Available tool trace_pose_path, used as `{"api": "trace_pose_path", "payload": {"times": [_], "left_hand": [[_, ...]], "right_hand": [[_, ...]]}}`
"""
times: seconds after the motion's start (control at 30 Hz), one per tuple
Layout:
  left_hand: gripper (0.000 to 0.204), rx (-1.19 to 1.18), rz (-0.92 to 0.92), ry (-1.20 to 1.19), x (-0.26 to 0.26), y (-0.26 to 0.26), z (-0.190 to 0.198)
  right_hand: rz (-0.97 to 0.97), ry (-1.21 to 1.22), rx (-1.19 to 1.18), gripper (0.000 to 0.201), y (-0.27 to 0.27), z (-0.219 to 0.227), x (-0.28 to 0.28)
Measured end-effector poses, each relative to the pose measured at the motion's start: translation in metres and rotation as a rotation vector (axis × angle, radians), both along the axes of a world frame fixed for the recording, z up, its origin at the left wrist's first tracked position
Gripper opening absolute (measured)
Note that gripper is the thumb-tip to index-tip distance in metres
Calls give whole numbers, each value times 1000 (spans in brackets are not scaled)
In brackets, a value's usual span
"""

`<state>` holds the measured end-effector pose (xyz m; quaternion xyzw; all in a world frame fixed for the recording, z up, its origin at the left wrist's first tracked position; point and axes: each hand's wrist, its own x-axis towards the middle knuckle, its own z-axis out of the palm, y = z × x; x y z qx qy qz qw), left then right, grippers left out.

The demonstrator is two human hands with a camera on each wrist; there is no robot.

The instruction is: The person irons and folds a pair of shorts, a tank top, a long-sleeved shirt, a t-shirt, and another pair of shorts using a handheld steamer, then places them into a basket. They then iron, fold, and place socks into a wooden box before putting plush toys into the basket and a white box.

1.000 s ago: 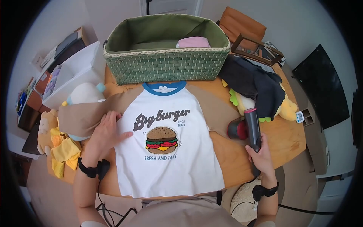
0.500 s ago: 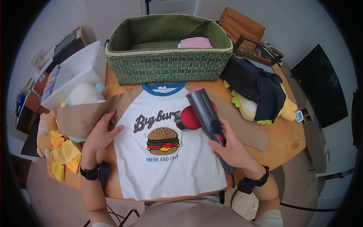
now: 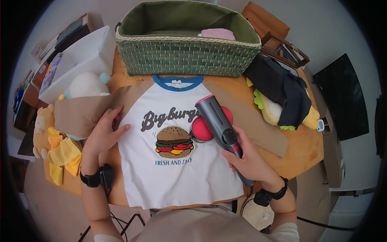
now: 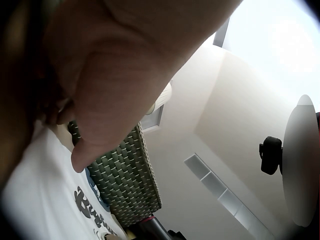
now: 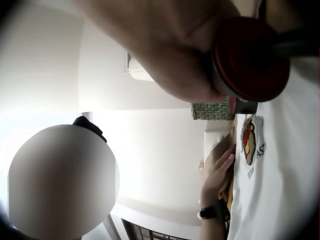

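A white T-shirt (image 3: 141,169) with brown sleeves, a blue collar and a burger print lies spread on the table. My right hand (image 3: 250,155) grips the handle of a corded grey-and-red handheld appliance (image 3: 213,119), its fingers wrapped underneath. The appliance slants over the right of the chest, its round red part overlapping the end of the lettering and close to the burger. In the right wrist view a dark red disc (image 5: 252,60) shows beside the hand. My left hand (image 3: 102,131) rests at the brown sleeve (image 3: 80,117) on the left, thumb extended toward the white cloth.
A green woven basket (image 3: 185,58) holding pink cloth (image 3: 217,34) stands behind the shirt. At left are a white bin (image 3: 86,56), plush toys (image 3: 42,131) and yellow cloth (image 3: 64,153). Black cloth (image 3: 282,88) covers a yellow plush (image 3: 308,115) at right.
The appliance in my right hand has moved left from the right sleeve onto the shirt's chest, then hardly shifted. My left hand stays by the sleeve. The head view has tilted down slightly.
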<state>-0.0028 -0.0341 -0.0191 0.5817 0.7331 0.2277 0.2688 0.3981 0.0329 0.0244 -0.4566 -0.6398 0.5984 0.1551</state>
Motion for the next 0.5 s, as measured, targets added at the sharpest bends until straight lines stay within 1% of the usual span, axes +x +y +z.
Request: {"api": "trace_pose_path", "payload": {"times": [0.1, 0.17, 0.27, 0.3, 0.5], "left_hand": [[66, -1, -13, 33, 2, 0, -1], [67, -6, -10, 41, 4, 1, 1], [66, -32, -4, 49, 6, 2, 4], [67, -39, -2, 51, 6, 2, 4], [66, -61, 5, 58, 6, 3, 6]], "right_hand": [[6, -49, -13, 71, -12, 3, 15], [91, -71, 84, 73, -18, 0, 26], [117, -79, 2, 74, -30, 7, 32], [147, -67, 53, 75, -34, 1, 38], [203, -111, 35, 77, -54, 5, 60]]}}
